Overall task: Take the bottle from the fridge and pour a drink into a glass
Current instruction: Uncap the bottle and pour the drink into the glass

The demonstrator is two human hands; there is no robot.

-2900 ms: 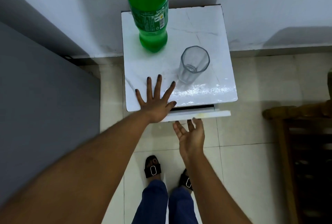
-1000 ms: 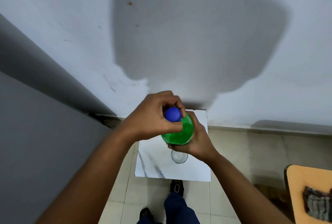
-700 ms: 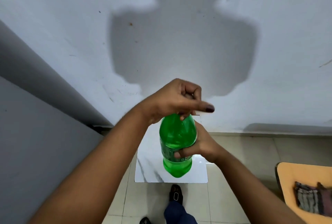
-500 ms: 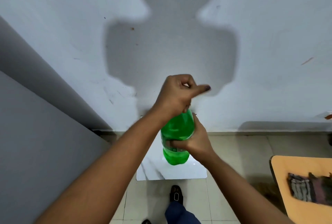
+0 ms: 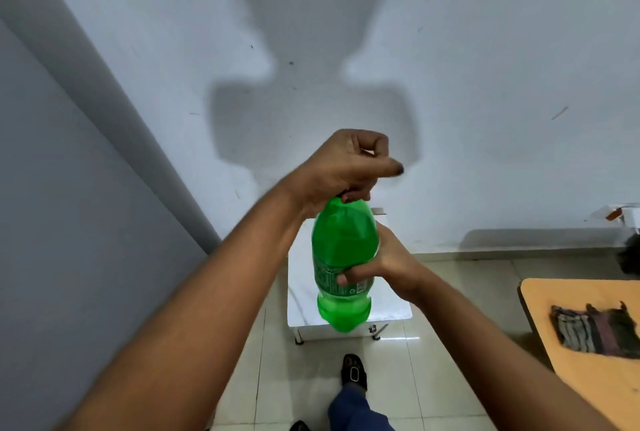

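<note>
I hold a green plastic bottle [image 5: 341, 250] upright in the air above the small white marble-top table [image 5: 301, 295]. My right hand [image 5: 384, 266] is wrapped around the bottle's labelled middle from the right. My left hand [image 5: 348, 166] is closed over the top of the bottle and hides the blue cap. The glass is hidden behind the bottle and my hands.
A grey fridge side [image 5: 69, 223] fills the left. A white wall [image 5: 485, 84] stands behind the table. An orange-topped table [image 5: 554, 320] with a striped cloth [image 5: 594, 332] is at the right. My sandalled foot [image 5: 353, 373] stands on the tiled floor below.
The bottle rose from the table into both hands. My left hand closed over the blue cap and has turned on it; the view tilted up.
</note>
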